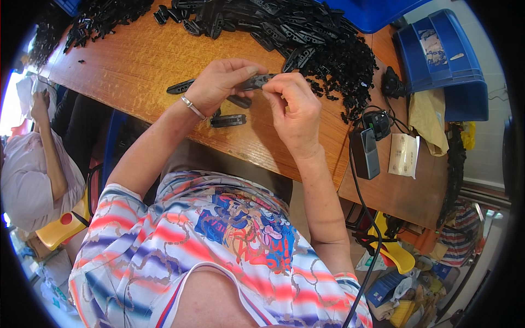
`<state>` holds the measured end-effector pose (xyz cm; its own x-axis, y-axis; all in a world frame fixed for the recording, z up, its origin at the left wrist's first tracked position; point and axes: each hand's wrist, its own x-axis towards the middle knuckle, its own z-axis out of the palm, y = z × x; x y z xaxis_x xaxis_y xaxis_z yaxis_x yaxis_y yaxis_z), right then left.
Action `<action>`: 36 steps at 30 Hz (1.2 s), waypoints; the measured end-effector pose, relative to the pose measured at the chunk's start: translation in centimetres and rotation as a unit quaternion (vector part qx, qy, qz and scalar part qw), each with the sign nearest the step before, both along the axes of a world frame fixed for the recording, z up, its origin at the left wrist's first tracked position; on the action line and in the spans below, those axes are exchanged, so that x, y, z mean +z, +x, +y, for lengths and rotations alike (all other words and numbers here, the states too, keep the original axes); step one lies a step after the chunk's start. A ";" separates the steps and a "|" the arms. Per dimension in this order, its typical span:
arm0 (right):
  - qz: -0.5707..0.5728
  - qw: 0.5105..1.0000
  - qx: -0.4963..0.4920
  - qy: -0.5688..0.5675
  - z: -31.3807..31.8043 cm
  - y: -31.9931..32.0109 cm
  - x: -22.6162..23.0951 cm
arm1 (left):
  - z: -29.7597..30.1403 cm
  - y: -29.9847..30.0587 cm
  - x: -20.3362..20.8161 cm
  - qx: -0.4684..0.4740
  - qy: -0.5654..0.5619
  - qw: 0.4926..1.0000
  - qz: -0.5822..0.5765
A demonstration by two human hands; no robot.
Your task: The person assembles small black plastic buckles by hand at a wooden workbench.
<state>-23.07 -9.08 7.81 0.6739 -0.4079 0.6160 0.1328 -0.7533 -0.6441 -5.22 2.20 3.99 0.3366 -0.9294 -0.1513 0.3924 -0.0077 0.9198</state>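
My left hand (227, 80) is closed on a long, narrow black plastic part (254, 82), gripping its left end between thumb and fingers above the wooden table. At the part's other end, my right hand (295, 106) has its thumb and forefinger pinched together. Whether a small piece sits between those right fingertips is hidden. Several similar black parts lie close below my hands: one part (228, 121) near the table's front edge, another part (239, 101) under the held one, and a third part (179, 87) partly behind my left wrist.
Long black plastic parts (268, 27) are heaped at the back, beside a pile of tiny black pieces (350, 74). A blue bin (445, 65), a dark grey box-shaped device (365, 154) with cables and a paper packet (404, 155) are at right. Another person (41, 169) sits at left.
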 end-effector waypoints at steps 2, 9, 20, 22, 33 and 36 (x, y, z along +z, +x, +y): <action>0.006 1.000 0.006 -0.017 -0.3 -0.1 0.1 | 0.1 0.2 0.1 -0.006 0.007 1.000 -0.027; -0.019 0.999 -0.024 0.028 -0.3 -0.2 -0.6 | 0.2 0.1 0.1 -0.009 0.003 1.000 0.004; -0.046 0.996 -0.047 0.064 0.1 0.1 -0.5 | 0.5 -0.6 -0.4 -0.088 -0.080 0.984 0.134; -0.037 0.996 -0.042 0.075 0.3 0.2 -0.3 | 0.4 -0.3 -0.6 -0.096 -0.088 0.982 0.136; -0.044 0.983 -0.053 0.171 1.0 0.7 -0.7 | 0.2 -0.6 -0.7 -0.048 -0.030 0.996 0.072; -0.033 0.983 -0.057 0.170 0.9 0.8 -1.4 | 0.0 -1.1 -0.4 -0.020 -0.028 0.998 0.047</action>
<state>-22.25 -8.13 6.42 0.5750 -0.6682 0.4721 0.1092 -0.5092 -0.8537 -6.37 2.21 3.56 0.2862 -0.9497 -0.1271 0.4775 0.0264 0.8782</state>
